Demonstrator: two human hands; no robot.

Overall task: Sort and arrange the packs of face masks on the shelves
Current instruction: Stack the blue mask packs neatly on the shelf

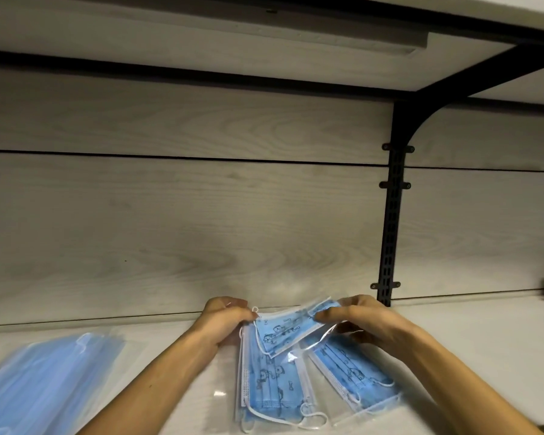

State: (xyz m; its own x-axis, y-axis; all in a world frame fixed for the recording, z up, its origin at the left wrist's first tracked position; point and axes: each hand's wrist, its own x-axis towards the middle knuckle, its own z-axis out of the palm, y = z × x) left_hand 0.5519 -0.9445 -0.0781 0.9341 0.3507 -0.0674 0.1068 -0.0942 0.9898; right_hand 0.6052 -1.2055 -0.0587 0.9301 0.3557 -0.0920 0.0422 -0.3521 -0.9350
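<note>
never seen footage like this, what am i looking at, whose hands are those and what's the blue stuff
There is no machine here: a person wears a camera on the head, so the single picture looks forward and down at their own two bare hands over a pale shelf. The left hand and right hand together hold one clear pack of blue face masks printed with cartoon figures, each pinching an end. Two more printed packs lie on the shelf below it. At far left lies a blurred pile of plain blue masks. A black bracket supports the shelf above.
</note>
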